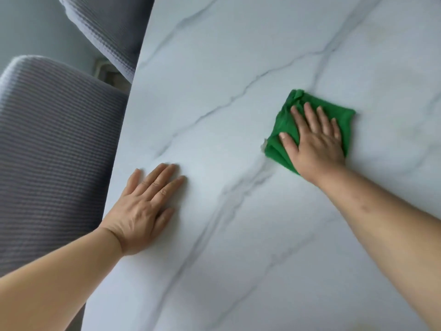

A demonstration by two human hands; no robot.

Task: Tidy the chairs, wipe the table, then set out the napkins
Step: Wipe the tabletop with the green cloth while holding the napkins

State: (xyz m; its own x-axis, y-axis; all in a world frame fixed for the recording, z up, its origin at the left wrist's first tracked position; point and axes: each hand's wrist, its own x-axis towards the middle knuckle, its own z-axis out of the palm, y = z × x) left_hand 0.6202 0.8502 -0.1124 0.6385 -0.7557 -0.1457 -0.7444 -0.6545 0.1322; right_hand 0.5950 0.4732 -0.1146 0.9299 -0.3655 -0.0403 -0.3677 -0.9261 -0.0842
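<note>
A white marble-patterned table (238, 68) with grey veins fills most of the view. A folded green cloth (284, 130) lies on it right of centre. My right hand (315, 142) presses flat on the cloth, fingers spread, covering its middle. My left hand (145, 209) rests palm down on the bare tabletop near the left edge, fingers apart, holding nothing. Two grey ribbed chairs stand along the table's left edge: one near (52, 151) and one farther back (107, 27).
The table's curved left edge runs from top centre down to bottom left. A strip of pale floor (28, 27) shows beyond the chairs at the upper left.
</note>
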